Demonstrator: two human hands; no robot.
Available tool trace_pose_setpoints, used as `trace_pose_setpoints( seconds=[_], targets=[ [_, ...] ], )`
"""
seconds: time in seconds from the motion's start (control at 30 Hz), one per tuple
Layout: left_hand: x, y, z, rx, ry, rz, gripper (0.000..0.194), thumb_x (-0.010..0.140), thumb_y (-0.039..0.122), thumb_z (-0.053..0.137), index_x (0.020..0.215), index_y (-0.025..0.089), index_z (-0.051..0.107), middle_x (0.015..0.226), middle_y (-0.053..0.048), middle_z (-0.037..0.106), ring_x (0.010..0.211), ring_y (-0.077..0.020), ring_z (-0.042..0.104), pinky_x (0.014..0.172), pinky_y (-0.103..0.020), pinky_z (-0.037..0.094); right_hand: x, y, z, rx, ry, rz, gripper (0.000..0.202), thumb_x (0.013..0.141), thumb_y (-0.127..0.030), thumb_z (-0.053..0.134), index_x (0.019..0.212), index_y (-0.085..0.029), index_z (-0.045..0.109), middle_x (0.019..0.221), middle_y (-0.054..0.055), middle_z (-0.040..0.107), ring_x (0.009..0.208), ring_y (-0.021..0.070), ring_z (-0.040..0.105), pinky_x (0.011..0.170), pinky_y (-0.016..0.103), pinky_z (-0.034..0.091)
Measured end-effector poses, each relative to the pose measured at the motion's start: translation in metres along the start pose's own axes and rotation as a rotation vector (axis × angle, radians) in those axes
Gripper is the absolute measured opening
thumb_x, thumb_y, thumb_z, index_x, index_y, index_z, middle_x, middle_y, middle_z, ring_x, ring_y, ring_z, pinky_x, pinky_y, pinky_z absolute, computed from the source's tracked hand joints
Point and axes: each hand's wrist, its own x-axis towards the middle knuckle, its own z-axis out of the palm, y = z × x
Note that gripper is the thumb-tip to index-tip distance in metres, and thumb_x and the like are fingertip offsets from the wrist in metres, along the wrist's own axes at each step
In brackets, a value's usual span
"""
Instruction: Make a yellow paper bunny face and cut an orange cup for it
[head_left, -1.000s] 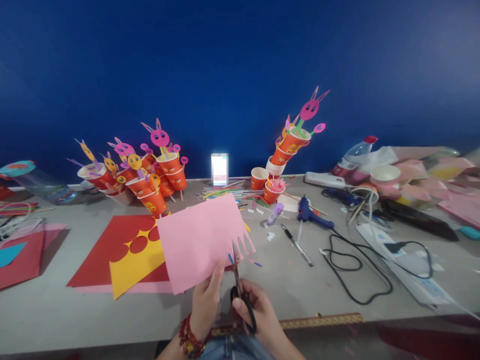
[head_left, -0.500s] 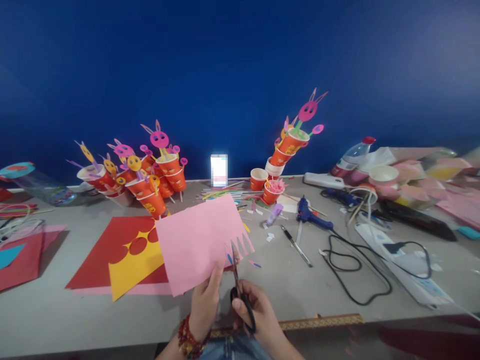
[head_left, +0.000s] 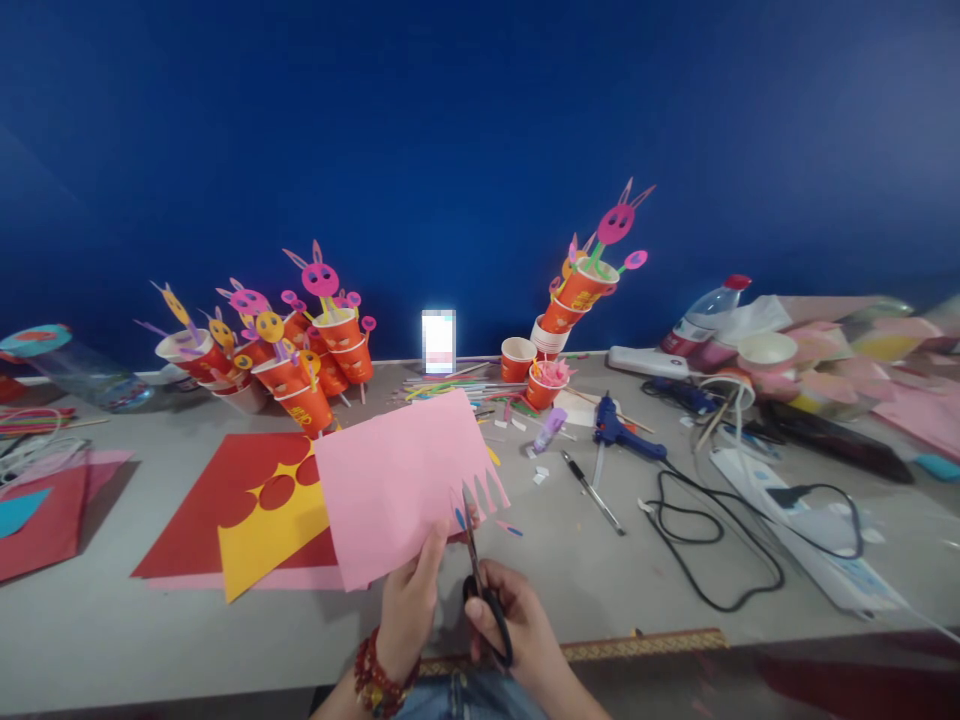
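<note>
A large pink paper sheet is tilted above the table, its right edge cut into several pointed strips. My left hand pinches its lower edge, with a beaded bracelet at the wrist. Black-handled scissors are in my right hand, their blades pointing up at the sheet's lower right edge. Whether the blades are parted is hard to tell. Beneath the sheet, to the left, lie a yellow paper with round cut-outs and red paper.
Decorated orange cups stand at back left, more at back right. A blue glue gun, a pen, a looped black cable and a power strip lie to the right. A lit screen stands at the wall.
</note>
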Motion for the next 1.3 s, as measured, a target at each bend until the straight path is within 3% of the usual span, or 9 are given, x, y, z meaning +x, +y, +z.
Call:
trace_pose_setpoints(
  seconds=[0.33,0.67,0.87,1.1,1.3],
  targets=[
    [0.001,0.013,-0.003,0.007,-0.001,0.045,0.038,0.079,0.045,0.057,0.09,0.018,0.082,0.058,-0.005,0.069,0.07,-0.023,0.071,0.076,-0.027,0.061,-0.001,0.004,-0.005,-0.024,-0.007,0.0,0.062,0.065,-0.076,0.072,0.068,-0.022,0.041,0.052,-0.01,0.038,0.038,0.0056,0.043,0.037,0.017,0.04],
    [0.001,0.014,-0.003,0.034,0.007,0.044,0.041,0.08,0.052,0.056,0.058,0.022,0.073,0.049,-0.003,0.061,0.048,-0.0196,0.06,0.051,-0.026,0.057,-0.001,-0.001,-0.005,-0.059,0.01,-0.011,0.065,0.062,-0.076,0.073,0.064,-0.022,0.037,0.048,-0.011,0.035,0.034,0.0051,0.043,0.034,0.015,0.029],
    [0.001,0.003,-0.003,-0.022,-0.037,-0.007,0.041,0.083,0.055,0.058,0.061,0.022,0.071,0.056,-0.003,0.065,0.057,-0.02,0.063,0.059,-0.025,0.058,0.0,0.0,-0.006,-0.073,0.001,-0.031,0.064,0.065,-0.075,0.072,0.064,-0.023,0.035,0.046,-0.012,0.034,0.034,0.0045,0.043,0.033,0.014,0.026],
    [0.004,0.004,-0.003,-0.109,-0.07,-0.031,0.037,0.083,0.053,0.062,0.072,0.02,0.076,0.067,-0.004,0.07,0.067,-0.0212,0.066,0.066,-0.027,0.059,0.0,0.002,-0.011,-0.105,-0.025,-0.025,0.063,0.066,-0.075,0.072,0.064,-0.022,0.036,0.045,-0.011,0.036,0.034,0.0043,0.041,0.034,0.014,0.026],
    [0.005,0.001,-0.004,-0.072,-0.067,-0.129,0.035,0.08,0.052,0.065,0.065,0.021,0.073,0.063,-0.003,0.067,0.071,-0.0226,0.067,0.071,-0.029,0.059,0.0,0.004,-0.015,-0.085,-0.025,-0.019,0.062,0.065,-0.07,0.076,0.064,-0.023,0.035,0.046,-0.012,0.036,0.033,0.0049,0.041,0.034,0.015,0.028]
  ],
)
